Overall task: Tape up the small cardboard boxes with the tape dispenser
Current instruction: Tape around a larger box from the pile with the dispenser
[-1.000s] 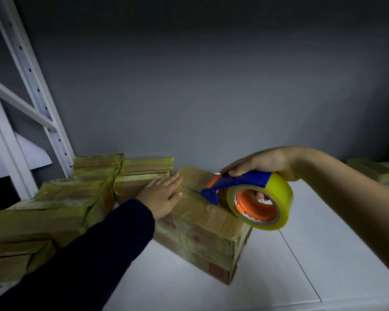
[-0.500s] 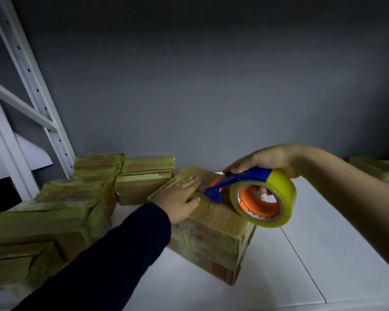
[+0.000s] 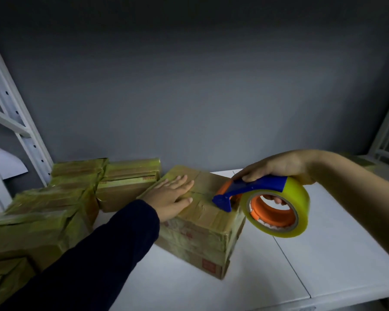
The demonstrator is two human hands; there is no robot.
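Head view: low in the frame, just toward 6 o'clock from the middle, a small cardboard box (image 3: pixel 202 223) lies on the white table (image 3: pixel 323 254), on top of at least one more box. The left hand (image 3: pixel 173 198), in a dark sleeve, lies flat on the box's top with straight fingers pointing toward 2 o'clock; its grip is open and closes round nothing. At 3 o'clock from it the right hand (image 3: pixel 276 167) has its grip closed over the blue handle of the tape dispenser (image 3: pixel 256 187), fingers curled into the orange core. The dispenser's blue nose touches the box top near its right edge, while the yellow tape roll (image 3: pixel 299 198) hangs past that edge above the table. At 9 o'clock from the box stands a pile of taped boxes (image 3: pixel 43 212), beside a white rack post (image 3: pixel 16 113).
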